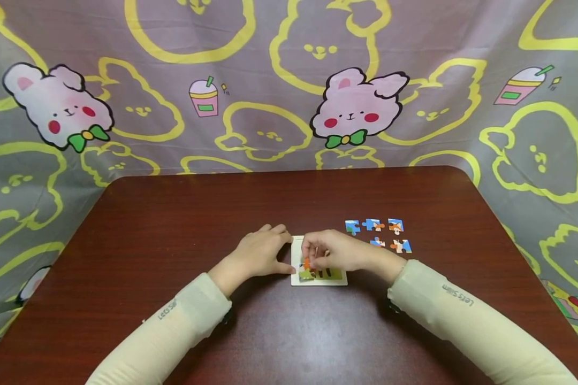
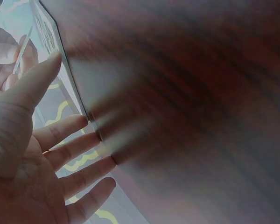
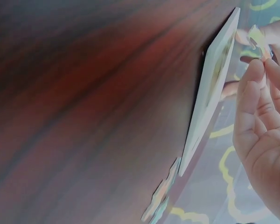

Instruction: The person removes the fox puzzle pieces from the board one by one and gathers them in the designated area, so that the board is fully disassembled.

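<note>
A square puzzle board (image 1: pixel 296 246) with a pale rim lies on the table, part of its picture showing below the fingers. Over its left part my right hand (image 1: pixel 339 250) pinches a jigsaw piece (image 3: pixel 258 38) between thumb and fingertips. In the right wrist view the piece is held tilted, raised above the board. My left hand (image 1: pixel 262 254) rests at the board's left edge, thumb near the lower corner and fingers (image 2: pixel 67 150) stretched out along the side. The right hand hides much of the board's middle in the head view.
Several loose jigsaw pieces, among them a blue and orange one (image 1: pixel 396 225), lie on the dark wooden table (image 1: pixel 212 203) to the right, behind the right hand. A patterned cloth (image 1: pixel 265 69) hangs around the table's back and sides.
</note>
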Demonstrator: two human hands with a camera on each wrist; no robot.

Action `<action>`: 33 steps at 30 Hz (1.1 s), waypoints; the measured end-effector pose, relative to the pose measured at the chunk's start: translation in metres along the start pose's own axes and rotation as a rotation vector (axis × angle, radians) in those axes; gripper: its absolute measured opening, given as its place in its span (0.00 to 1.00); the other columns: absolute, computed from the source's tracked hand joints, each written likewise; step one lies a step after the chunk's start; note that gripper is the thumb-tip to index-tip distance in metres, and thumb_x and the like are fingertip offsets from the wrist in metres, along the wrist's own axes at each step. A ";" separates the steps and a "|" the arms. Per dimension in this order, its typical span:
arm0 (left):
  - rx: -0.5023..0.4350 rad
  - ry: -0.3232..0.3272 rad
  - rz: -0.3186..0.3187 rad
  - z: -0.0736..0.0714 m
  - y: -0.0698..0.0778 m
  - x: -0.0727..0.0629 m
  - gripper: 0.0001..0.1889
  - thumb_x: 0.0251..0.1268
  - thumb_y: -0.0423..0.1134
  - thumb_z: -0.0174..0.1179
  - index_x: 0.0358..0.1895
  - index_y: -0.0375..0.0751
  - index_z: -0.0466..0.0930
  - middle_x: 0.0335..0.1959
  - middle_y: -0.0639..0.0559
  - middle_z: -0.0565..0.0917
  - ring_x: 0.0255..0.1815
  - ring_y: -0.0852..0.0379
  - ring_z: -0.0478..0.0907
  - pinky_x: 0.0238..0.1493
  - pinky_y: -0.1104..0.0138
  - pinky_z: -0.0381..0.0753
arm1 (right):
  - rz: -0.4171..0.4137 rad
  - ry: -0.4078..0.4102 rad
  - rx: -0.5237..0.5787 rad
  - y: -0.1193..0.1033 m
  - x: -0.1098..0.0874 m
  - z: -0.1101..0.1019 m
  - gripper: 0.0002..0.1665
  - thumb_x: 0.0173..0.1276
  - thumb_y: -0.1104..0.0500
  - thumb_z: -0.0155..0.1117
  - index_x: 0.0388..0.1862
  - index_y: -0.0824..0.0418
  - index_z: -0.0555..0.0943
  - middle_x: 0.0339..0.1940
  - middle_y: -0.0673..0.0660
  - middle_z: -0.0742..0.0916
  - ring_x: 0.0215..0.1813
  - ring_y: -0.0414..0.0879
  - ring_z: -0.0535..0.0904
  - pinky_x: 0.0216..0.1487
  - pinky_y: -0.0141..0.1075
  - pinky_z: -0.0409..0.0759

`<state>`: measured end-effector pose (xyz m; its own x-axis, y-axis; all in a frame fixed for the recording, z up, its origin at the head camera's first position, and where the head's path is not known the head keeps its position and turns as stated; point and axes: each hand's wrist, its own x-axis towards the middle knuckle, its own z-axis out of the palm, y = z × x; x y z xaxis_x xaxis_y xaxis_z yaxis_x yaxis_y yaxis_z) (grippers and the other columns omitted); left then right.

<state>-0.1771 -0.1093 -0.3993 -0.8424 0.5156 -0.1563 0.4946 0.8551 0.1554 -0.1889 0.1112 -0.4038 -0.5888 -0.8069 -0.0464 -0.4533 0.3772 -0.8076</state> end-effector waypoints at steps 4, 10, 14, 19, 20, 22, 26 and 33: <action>-0.006 -0.001 -0.006 0.000 0.000 0.000 0.35 0.50 0.63 0.73 0.61 0.49 0.80 0.56 0.55 0.79 0.56 0.50 0.75 0.45 0.51 0.82 | 0.028 0.017 0.028 0.004 -0.006 -0.004 0.08 0.66 0.69 0.64 0.38 0.59 0.77 0.31 0.52 0.85 0.35 0.42 0.83 0.37 0.34 0.82; -0.016 0.001 -0.013 0.001 -0.001 0.000 0.36 0.49 0.62 0.73 0.61 0.48 0.80 0.57 0.55 0.78 0.56 0.50 0.75 0.45 0.52 0.82 | 0.059 0.042 0.045 0.008 -0.017 -0.013 0.08 0.67 0.69 0.64 0.39 0.59 0.77 0.31 0.53 0.85 0.36 0.43 0.82 0.39 0.35 0.81; -0.049 0.011 0.004 0.001 -0.001 -0.001 0.35 0.49 0.60 0.74 0.60 0.46 0.80 0.56 0.54 0.79 0.55 0.49 0.75 0.48 0.54 0.82 | 0.070 0.072 0.020 0.012 -0.028 -0.019 0.08 0.66 0.69 0.65 0.39 0.59 0.77 0.32 0.52 0.86 0.37 0.42 0.80 0.42 0.35 0.80; -0.072 0.024 0.044 0.001 0.001 -0.001 0.35 0.50 0.57 0.75 0.60 0.43 0.81 0.56 0.51 0.79 0.54 0.46 0.76 0.56 0.57 0.78 | 0.102 0.094 0.052 0.018 -0.042 -0.025 0.08 0.67 0.69 0.65 0.40 0.60 0.77 0.31 0.55 0.85 0.35 0.47 0.80 0.40 0.36 0.80; -0.070 0.022 0.046 0.001 0.001 -0.001 0.35 0.50 0.57 0.75 0.60 0.42 0.81 0.56 0.50 0.79 0.54 0.45 0.76 0.57 0.57 0.78 | 0.108 0.097 0.060 0.020 -0.045 -0.026 0.08 0.67 0.69 0.64 0.40 0.60 0.77 0.31 0.57 0.85 0.34 0.48 0.80 0.38 0.37 0.81; -0.061 0.020 0.049 0.001 0.002 -0.001 0.35 0.50 0.57 0.75 0.60 0.42 0.81 0.55 0.50 0.80 0.54 0.45 0.76 0.57 0.57 0.78 | 0.117 0.105 0.067 0.023 -0.051 -0.029 0.08 0.67 0.71 0.63 0.40 0.61 0.77 0.31 0.58 0.85 0.32 0.48 0.80 0.37 0.38 0.81; -0.039 0.014 0.046 0.000 0.003 0.000 0.35 0.50 0.58 0.74 0.60 0.42 0.80 0.55 0.50 0.80 0.53 0.46 0.76 0.56 0.57 0.78 | 0.138 0.125 0.072 0.026 -0.061 -0.033 0.09 0.67 0.75 0.60 0.40 0.63 0.77 0.31 0.57 0.84 0.31 0.47 0.80 0.36 0.39 0.82; -0.016 0.005 0.040 -0.001 0.003 0.000 0.35 0.50 0.58 0.74 0.59 0.43 0.81 0.53 0.50 0.80 0.52 0.46 0.77 0.56 0.57 0.79 | 0.170 0.121 0.071 0.029 -0.071 -0.037 0.10 0.64 0.77 0.57 0.40 0.65 0.76 0.29 0.56 0.83 0.29 0.46 0.79 0.34 0.38 0.82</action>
<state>-0.1757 -0.1072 -0.3977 -0.8235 0.5487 -0.1444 0.5240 0.8331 0.1771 -0.1846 0.1966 -0.4027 -0.7309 -0.6724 -0.1173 -0.2953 0.4665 -0.8338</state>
